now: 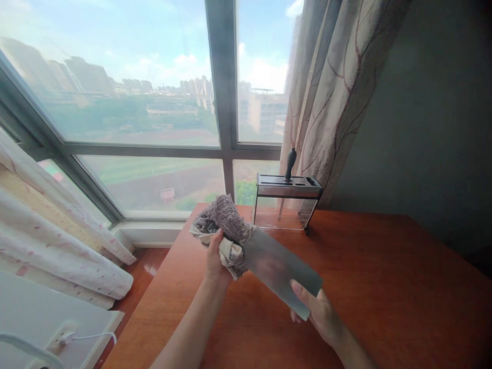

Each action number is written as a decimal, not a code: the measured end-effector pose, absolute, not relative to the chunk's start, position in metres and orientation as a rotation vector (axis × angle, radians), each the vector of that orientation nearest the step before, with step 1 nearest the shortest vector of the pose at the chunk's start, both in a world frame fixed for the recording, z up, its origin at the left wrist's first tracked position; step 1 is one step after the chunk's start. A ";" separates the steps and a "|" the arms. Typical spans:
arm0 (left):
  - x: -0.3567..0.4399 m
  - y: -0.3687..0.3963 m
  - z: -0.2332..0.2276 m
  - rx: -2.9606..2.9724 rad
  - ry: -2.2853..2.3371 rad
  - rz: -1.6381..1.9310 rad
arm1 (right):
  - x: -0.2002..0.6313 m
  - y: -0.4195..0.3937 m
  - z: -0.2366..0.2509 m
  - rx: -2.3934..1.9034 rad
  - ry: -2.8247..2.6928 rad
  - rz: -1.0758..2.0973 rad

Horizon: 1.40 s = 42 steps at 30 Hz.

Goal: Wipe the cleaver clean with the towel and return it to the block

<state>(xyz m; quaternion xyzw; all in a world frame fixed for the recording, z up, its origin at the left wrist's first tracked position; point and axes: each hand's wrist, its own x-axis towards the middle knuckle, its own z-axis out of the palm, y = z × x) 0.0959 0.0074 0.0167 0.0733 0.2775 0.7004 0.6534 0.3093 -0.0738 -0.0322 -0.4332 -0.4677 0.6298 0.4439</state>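
Observation:
My left hand (218, 262) is closed on a bunched grey-brown and cream towel (230, 218), thumb on top. Something dark shows among the towel's folds; its kind is hidden. The towel lies against the upper left end of a flat, grey, rectangular panel (282, 264), which is held tilted above the table. A blurry pinkish patch shows on the panel's smooth face, and I cannot tell whether it is metal or frosted plastic. At the panel's lower right end, my right hand (322, 312) grips it, thumb on top and fingers underneath.
A clear-sided holder (290, 190) with a dark top stands at the back of the reddish-brown wooden table (369, 277); a black handle (291, 164) sticks up from it. Behind are windows (154, 184) and curtains (326, 92). A white plug and cable (92, 336) are at lower left.

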 end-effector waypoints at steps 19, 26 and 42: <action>0.095 0.013 0.012 0.127 0.786 1.608 | 0.306 -0.076 -0.036 -1.101 -1.541 1.386; 0.092 0.001 0.022 0.216 0.600 1.518 | 0.302 -0.074 -0.034 -0.913 -0.747 1.994; 0.086 0.019 0.018 0.185 0.852 1.760 | 0.312 -0.069 -0.034 -1.006 -1.979 0.890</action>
